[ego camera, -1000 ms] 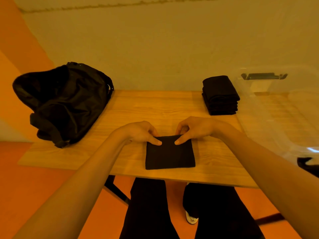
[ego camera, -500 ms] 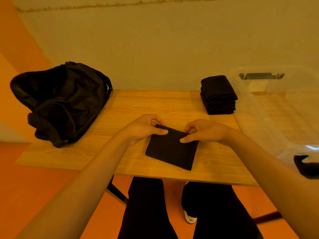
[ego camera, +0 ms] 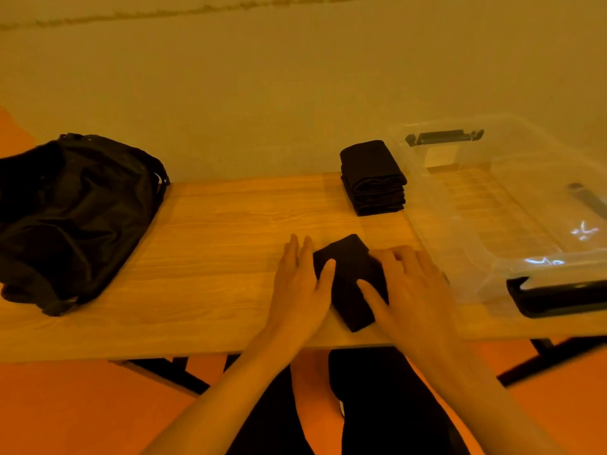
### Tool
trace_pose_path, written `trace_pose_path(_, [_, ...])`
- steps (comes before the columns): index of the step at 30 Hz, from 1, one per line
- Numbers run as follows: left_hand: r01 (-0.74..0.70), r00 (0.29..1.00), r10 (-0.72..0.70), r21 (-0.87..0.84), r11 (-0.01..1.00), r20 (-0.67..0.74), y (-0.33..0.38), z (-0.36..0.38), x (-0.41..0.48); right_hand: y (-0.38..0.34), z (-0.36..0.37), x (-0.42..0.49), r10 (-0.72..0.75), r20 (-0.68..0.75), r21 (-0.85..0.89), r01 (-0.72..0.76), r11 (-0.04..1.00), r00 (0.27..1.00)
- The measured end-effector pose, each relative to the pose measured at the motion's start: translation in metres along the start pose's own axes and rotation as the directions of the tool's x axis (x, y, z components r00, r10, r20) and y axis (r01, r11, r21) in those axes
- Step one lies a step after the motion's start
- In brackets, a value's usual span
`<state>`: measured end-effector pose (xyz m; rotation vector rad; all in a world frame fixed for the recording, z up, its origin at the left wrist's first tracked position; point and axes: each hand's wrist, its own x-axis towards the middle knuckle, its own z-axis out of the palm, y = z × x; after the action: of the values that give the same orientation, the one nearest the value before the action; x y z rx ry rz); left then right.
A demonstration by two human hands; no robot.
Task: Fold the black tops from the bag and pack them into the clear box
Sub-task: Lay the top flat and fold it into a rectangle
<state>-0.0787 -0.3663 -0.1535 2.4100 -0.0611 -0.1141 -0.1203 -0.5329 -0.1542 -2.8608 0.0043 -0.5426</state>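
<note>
Left hand (ego camera: 297,290) lies flat beside the folded black top (ego camera: 348,274), fingers straight, thumb resting on it. Right hand (ego camera: 410,287) presses the opposite side with fingers spread. Top sits near the table (ego camera: 213,241) front edge, long axis skewed far-to-near. Stack of folded tops (ego camera: 372,178) and clear box (ego camera: 499,205) lie to the far right, so the right hand is nearer to both.

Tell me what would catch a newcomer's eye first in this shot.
The left hand and right hand press on a small folded top near the front edge of the table, about mid-frame. Behind it, a stack of folded tops stands beside a big clear box on the right. A slumped black bag fills the table's left end.
</note>
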Motion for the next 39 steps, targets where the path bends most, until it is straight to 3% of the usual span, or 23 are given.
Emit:
trace_pose_path(3, [-0.021,1.000,0.021,-0.001,1.000,-0.017,0.003,0.008,-0.018,0.005,0.011,-0.002,-0.255,0.070,0.018,0.254,0.967,0.964])
trace_pose_path(5, [-0.073,0.996,0.071,0.031,0.997,0.056,0.000,0.013,-0.028,0.010,0.017,-0.002,-0.294,0.172,0.008,0.297,0.955,0.940])
trace_pose_path(10, [-0.132,0.981,0.116,0.094,0.987,0.154,0.005,0.024,-0.017,0.017,0.020,0.002,-0.174,0.277,-0.051,0.196,0.979,0.945])
trace_pose_path(17, [-0.161,0.966,0.139,0.089,0.983,0.216,0.030,0.029,0.017,0.025,0.019,0.023,0.034,0.237,-0.130,-0.003,0.992,0.971])
trace_pose_path(20, [-0.093,0.961,0.094,-0.015,0.996,0.258,0.029,0.027,-0.011,0.015,0.015,0.014,0.056,0.137,-0.078,-0.045,0.996,0.989])
trace_pose_path(23, [-0.024,0.954,0.061,-0.129,0.991,0.295,0.031,0.032,-0.025,0.003,0.024,0.001,0.016,0.162,-0.037,-0.010,0.999,0.987])
trace_pose_path(27, [0.183,0.940,0.004,-0.515,0.837,0.341,0.040,0.032,-0.002,0.009,0.033,0.008,0.037,0.172,-0.062,-0.027,0.998,0.984])
trace_pose_path(31, [0.208,0.919,0.021,-0.531,0.822,0.394,0.057,0.031,0.016,0.019,0.033,0.018,0.054,0.178,-0.063,-0.043,0.997,0.983])
trace_pose_path(39, [0.087,0.945,0.075,-0.465,0.881,0.319,0.055,0.049,0.039,0.033,0.032,0.035,0.107,0.219,-0.043,-0.100,0.994,0.970])
